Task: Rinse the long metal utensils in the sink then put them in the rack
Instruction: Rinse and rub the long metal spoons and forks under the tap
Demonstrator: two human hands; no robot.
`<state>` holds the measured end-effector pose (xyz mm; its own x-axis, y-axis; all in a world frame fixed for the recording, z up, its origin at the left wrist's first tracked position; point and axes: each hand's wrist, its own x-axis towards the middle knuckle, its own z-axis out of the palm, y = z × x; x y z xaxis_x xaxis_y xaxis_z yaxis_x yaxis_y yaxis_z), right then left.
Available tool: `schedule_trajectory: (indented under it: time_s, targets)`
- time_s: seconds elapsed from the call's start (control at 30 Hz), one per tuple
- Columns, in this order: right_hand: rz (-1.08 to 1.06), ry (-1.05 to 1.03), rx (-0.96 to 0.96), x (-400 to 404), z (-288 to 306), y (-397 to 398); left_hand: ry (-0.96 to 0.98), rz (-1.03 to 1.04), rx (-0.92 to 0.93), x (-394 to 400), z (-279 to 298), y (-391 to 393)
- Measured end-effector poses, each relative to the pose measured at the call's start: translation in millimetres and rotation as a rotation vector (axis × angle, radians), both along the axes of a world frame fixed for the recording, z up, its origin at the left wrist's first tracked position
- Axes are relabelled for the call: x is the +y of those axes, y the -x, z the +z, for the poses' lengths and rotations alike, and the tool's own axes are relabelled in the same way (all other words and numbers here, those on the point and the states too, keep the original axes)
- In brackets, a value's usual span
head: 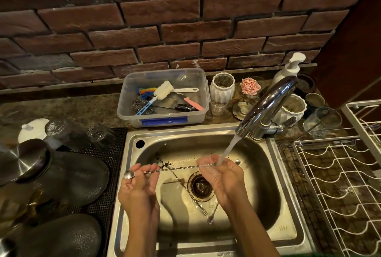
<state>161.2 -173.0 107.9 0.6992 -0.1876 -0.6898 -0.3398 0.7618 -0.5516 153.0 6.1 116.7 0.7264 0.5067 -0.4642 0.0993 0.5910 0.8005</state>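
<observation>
I hold a long twisted metal bar spoon [177, 168] level across the steel sink [288, 234]. My left hand [140, 182] pinches it near the bowl end at the left. My right hand [222, 176] grips the other end under the running water from the chrome tap [266, 104]. Two more long utensils lie in the basin: a twisted-handle fork [191, 197] running diagonally past the drain, and a small fork [213, 214] near the front. The white wire rack [338, 178] stands to the right of the sink.
A clear plastic tub [132, 112] with brushes and scourers sits behind the sink. Left of the sink, on a black mat [111, 157], are glasses, dark bowls and a steel lid. Jars, a glass and a soap pump crowd the counter behind the tap.
</observation>
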Motion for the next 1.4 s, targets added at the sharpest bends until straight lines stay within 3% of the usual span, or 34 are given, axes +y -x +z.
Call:
schedule_trajectory:
  time_s: [0.3, 0.5, 0.63, 0.77, 1.07, 1.4]
  targets:
    - [0.036, -0.03, -0.113, 1, 6, 2, 0.076, 0.075, 0.051, -6, -5, -1]
    - [-0.037, -0.019, -0.037, -2, -3, 4, 0.149, 0.06, 0.095, -23, -3, 7]
    - [0.159, -0.025, -0.015, 4, -1, 6, 0.131, 0.025, 0.133, -32, -3, 10]
    - [0.025, -0.075, 0.021, -7, 3, 2, 0.12, 0.041, 0.097, -20, 3, 10]
    - [0.109, -0.153, -0.043, 2, 1, 3, 0.11, 0.127, 0.101, 2, 1, 11]
    - [-0.009, -0.173, -0.06, -14, 5, 10, 0.178, 0.008, 0.079, -22, -3, 6]
